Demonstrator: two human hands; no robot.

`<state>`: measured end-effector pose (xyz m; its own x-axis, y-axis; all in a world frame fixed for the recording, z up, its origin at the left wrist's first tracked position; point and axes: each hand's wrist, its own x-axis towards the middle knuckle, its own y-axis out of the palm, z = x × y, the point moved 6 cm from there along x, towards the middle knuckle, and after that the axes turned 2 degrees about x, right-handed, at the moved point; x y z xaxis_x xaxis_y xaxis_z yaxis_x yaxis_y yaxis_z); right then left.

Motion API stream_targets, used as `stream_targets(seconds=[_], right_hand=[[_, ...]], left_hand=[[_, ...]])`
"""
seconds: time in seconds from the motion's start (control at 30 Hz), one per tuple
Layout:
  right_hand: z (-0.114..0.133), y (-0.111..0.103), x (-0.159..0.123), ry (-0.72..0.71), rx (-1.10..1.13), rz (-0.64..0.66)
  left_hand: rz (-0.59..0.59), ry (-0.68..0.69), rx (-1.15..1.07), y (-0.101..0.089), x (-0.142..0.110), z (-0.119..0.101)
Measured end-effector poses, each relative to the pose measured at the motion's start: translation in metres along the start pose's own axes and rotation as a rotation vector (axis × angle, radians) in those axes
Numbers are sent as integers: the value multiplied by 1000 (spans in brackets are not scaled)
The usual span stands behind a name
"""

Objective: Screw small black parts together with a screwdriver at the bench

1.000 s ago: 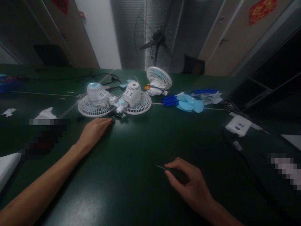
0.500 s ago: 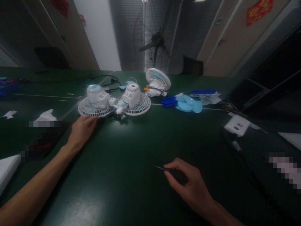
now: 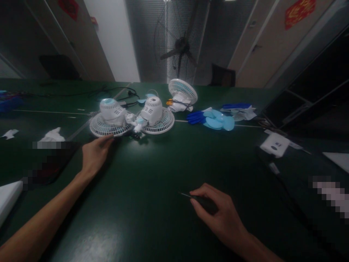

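My left hand [image 3: 95,154] reaches to the near rim of a small white fan [image 3: 111,116], which lies guard-down with its motor housing up. Its fingers close at the rim, their tips partly hidden. A second white fan [image 3: 154,112] lies guard-down just right of the first. Low on the right, my right hand [image 3: 220,213] is wrapped around the dark handle of a screwdriver [image 3: 204,203]. The thin metal shaft points left, above the table and apart from the fans.
Behind stands a third white fan [image 3: 182,94], tilted. Light blue fan blades [image 3: 218,120] and blue gloves [image 3: 196,117] lie right of the fans on the green table [image 3: 141,174]. A white box-like device [image 3: 275,144] with a cable is at right; crumpled white paper [image 3: 53,134] at left.
The left hand and the left fan have shifted very slightly left. My right hand keeps its place with the screwdriver.
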<state>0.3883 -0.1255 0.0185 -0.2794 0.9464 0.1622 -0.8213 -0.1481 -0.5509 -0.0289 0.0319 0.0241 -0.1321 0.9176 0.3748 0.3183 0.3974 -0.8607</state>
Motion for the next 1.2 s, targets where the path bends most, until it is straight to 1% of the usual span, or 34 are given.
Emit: stream_targets(seconds=[0.2,0.37,0.47,0.6,0.7,0.77,0.8,0.83,0.9,0.97,1.03,1.1,1.13,1.2], right_hand=[[1,0,0,13,21,12],[1,0,1,10,-4,13],[1,0,1,1,-10,11],[0,0,1,-4,2,9],[1,0,0,-9,2,1],[2,0,0,-14,-7,-7],[2,1,0,-14,-10,-7],[2,1,0,-11,-12,-3],[1,1,-1,-10,-18,-3],[1,1,-1,-16,-36,-19],[1,1,-1,-23,-63,-31],[2,2,-1,-33,-83,-29],[2,3,-1,-37,-87,-25],[3,4,0,-44,-92,-11]], left_hand=[[37,-35,22,1,2,-4],[33,-61,16,2,5,-5],[33,-49,-7,7,6,-4],[26,-42,-56,11,10,3],[69,-16,-122,12,10,1],[168,24,-209,16,4,-15],[235,52,-259,19,-2,-28],[311,89,-310,22,-11,-44],[457,200,-389,30,-37,-86],[586,354,-473,36,-70,-130],[681,461,-574,40,-102,-164],[731,517,-639,40,-124,-184],[744,526,-658,41,-131,-189],[756,514,-677,41,-136,-191]])
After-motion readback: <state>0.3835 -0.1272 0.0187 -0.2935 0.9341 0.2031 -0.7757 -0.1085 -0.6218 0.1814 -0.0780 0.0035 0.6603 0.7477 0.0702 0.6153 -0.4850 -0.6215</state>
